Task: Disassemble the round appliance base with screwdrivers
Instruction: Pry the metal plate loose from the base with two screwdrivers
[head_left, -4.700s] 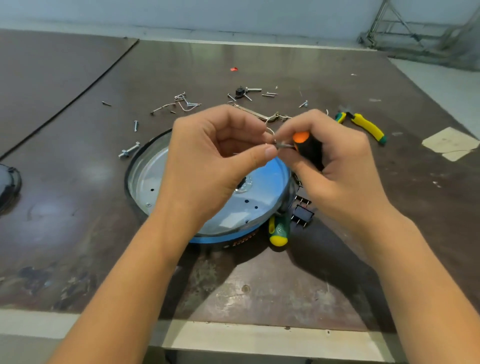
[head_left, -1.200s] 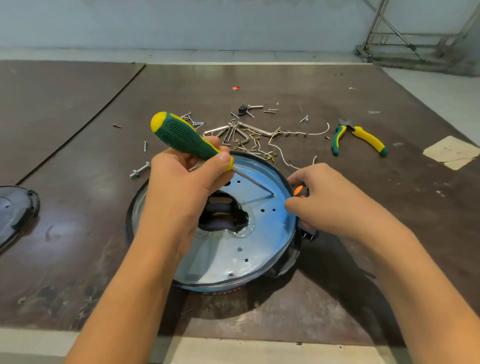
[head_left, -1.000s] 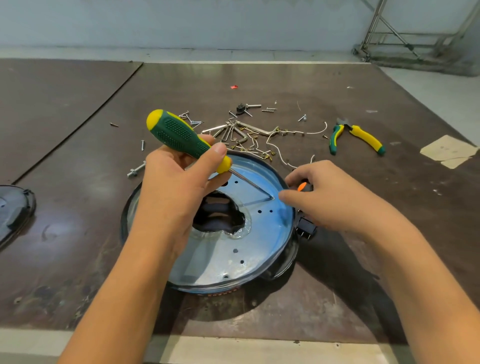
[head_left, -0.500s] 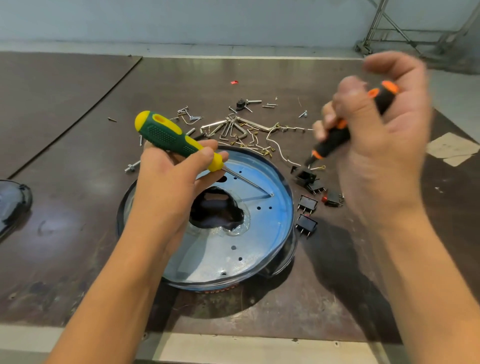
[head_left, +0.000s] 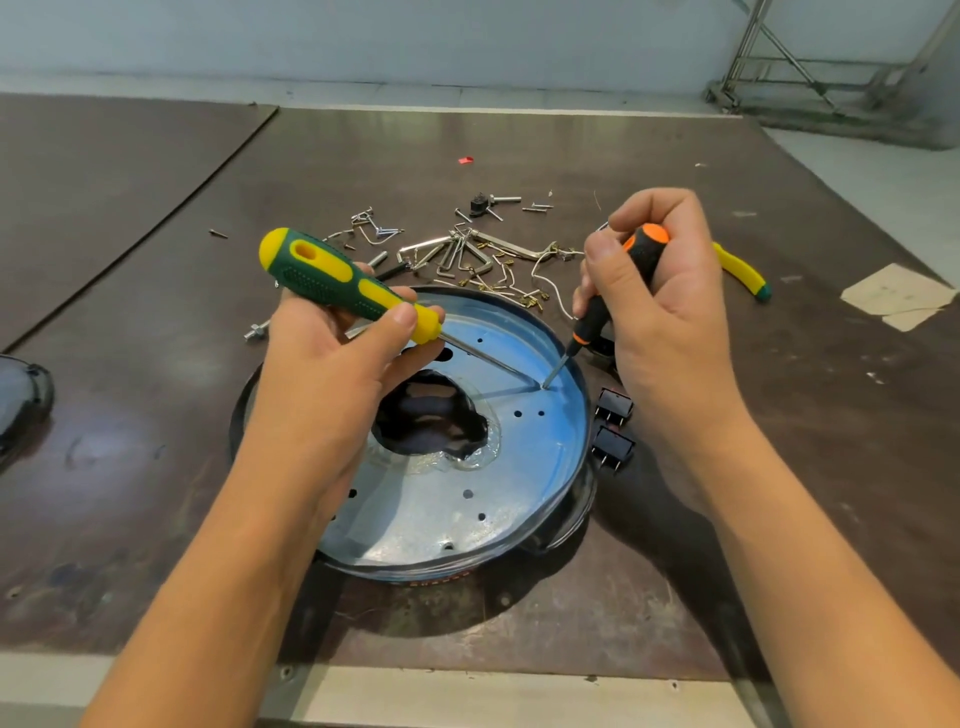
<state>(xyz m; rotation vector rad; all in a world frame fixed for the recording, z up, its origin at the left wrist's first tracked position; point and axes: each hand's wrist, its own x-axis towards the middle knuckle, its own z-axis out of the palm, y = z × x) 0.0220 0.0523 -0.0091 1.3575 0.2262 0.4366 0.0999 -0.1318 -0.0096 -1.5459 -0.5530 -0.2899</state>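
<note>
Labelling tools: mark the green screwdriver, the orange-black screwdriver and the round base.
green screwdriver (head_left: 330, 281): head view, on its handle.
orange-black screwdriver (head_left: 644, 257): head view, on its handle.
round base (head_left: 530, 462): head view, on bare metal plate.

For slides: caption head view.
Left hand's green-yellow screwdriver and right hand's black-orange screwdriver meet on round silver metal base.

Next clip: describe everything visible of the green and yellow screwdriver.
The green and yellow screwdriver has a thick green textured handle with yellow inlays and end cap, and a thin bare metal shaft. The left hand grips the handle's lower half. It slants down to the right, tip on the shiny metal plate of the round base, right by the tip of the orange and black screwdriver.
</note>
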